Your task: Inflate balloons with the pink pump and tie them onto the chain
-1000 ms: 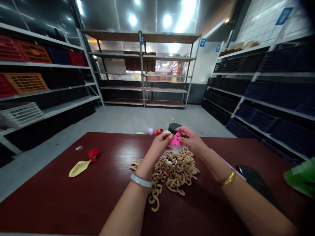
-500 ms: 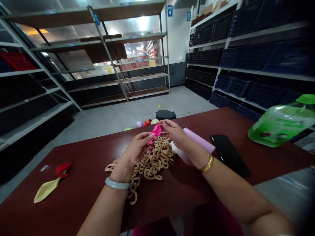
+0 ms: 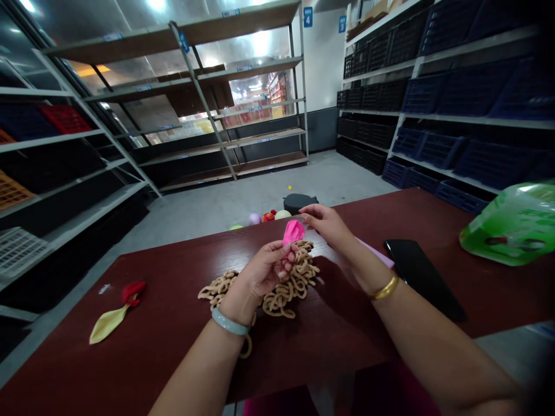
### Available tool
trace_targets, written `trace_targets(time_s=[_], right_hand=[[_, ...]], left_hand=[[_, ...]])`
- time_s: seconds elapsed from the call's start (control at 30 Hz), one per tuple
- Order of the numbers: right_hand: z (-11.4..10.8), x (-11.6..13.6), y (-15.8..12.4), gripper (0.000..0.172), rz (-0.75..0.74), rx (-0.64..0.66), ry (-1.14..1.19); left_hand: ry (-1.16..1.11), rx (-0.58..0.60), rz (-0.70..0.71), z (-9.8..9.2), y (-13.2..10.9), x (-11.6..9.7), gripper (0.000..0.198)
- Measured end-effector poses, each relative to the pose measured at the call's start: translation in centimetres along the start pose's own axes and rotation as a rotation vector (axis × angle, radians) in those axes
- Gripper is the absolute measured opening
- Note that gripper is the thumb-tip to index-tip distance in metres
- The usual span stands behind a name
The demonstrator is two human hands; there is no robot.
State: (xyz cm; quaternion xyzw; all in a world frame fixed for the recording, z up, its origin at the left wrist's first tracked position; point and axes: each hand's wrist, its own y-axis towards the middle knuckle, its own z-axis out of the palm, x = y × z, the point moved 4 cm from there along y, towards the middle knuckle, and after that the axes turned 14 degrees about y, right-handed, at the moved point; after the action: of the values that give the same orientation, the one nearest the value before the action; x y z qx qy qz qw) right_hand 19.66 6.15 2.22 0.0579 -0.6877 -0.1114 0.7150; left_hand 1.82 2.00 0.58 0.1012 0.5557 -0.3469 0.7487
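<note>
A small, limp pink balloon (image 3: 293, 231) stands up from my left hand (image 3: 273, 266), whose thumb and fingers pinch its lower end. My right hand (image 3: 327, 225) hovers just right of the balloon's top, its fingertips apart from it and slightly spread. Under and around my left hand lies a heap of tan, curled, rope-like pieces (image 3: 299, 283), partly hidden by that hand and wrist. Off to the left, a flat yellow balloon (image 3: 108, 325) and a red one (image 3: 133, 290) lie touching on the table.
The dark red table (image 3: 173, 346) carries a black phone-like slab (image 3: 422, 277), a lilac object (image 3: 377, 252) partly behind my right forearm, and a green liquid jug (image 3: 511, 231). Balloons (image 3: 255, 219) and a dark stool (image 3: 300, 202) show beyond the far edge. Shelves (image 3: 260, 138) stand around.
My right hand has let go of the pink balloon and moved slightly up and right. The balloon stays in my left hand, now more upright. The whole view has shifted a little left.
</note>
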Motion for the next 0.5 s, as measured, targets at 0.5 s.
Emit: trace_targets(time_s=[0.5], right_hand=[[-2.4,-0.3,-0.9,0.053,0.041,0.149,-1.23]], left_hand=[[-0.518,-0.541,0.304,-8.0,0.3,-2.1,0.012]])
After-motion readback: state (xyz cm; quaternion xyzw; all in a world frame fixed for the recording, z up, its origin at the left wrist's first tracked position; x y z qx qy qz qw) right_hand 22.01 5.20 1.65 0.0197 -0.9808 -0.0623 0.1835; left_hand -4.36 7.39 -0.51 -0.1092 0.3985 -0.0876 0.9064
